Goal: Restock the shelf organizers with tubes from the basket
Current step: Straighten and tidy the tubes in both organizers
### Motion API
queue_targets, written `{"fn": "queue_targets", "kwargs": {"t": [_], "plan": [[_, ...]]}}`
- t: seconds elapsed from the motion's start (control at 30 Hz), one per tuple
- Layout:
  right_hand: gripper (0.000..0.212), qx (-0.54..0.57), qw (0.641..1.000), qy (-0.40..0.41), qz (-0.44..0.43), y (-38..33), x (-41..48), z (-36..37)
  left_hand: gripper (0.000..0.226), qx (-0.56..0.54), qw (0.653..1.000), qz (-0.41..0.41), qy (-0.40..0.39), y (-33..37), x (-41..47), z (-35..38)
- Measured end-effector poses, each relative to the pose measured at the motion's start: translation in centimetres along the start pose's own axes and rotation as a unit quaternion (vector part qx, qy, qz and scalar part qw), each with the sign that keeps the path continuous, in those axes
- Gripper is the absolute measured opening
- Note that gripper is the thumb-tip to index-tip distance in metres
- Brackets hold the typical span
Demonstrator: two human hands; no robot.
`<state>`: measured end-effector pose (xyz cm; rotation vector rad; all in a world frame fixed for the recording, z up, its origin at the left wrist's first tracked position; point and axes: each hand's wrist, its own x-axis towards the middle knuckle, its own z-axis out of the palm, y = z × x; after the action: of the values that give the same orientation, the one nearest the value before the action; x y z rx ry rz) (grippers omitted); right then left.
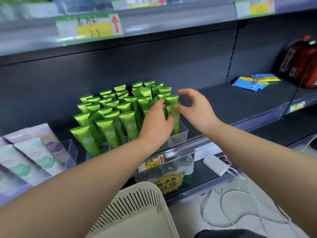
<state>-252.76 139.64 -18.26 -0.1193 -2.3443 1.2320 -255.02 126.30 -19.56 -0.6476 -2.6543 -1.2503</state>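
Several green tubes [109, 121] stand upright in clear plastic organizers [182, 132] on the dark middle shelf. My left hand [157, 123] reaches into the right-hand rows and its fingers curl round a green tube [175, 117] at the front right. My right hand [194, 107] hovers just right of those rows with its fingers spread and relaxed, holding nothing. The cream slotted basket [137, 208] sits below my arms at the bottom centre; no tubes show inside it.
White and lilac tubes [37, 152] fill organizers at the left. Blue and yellow packets [253, 81] and a red-brown container [301, 64] lie at the shelf's far right. A white power bank [216, 164] with cables rests on the lower shelf. Price tags [152, 163] line the shelf edges.
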Motion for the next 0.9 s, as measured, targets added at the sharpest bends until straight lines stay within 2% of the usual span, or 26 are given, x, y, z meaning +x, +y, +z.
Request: {"fn": "queue_targets", "kwargs": {"t": [0.2, 0.5, 0.63, 0.9], "plan": [[0.044, -0.093, 0.993, -0.022, -0.070, -4.3, -1.9, -0.7, 0.054, 0.120, 0.992, 0.032, 0.014, 1.3, -2.2, -5.0], [0.041, -0.202, 0.966, -0.068, -0.149, -10.9, -7.3, -0.2, 0.049, 0.285, 0.958, 0.040, -0.010, 2.0, -8.8, -14.0], [0.040, -0.220, 0.958, -0.087, -0.164, -13.4, -10.0, 0.2, 0.043, 0.331, 0.943, 0.026, -0.024, 1.7, -12.1, -17.1], [0.038, -0.227, 0.947, -0.118, -0.193, -17.7, -14.5, 2.7, 0.039, 0.358, 0.934, -0.009, 0.004, -0.4, -17.9, -22.2]]}}
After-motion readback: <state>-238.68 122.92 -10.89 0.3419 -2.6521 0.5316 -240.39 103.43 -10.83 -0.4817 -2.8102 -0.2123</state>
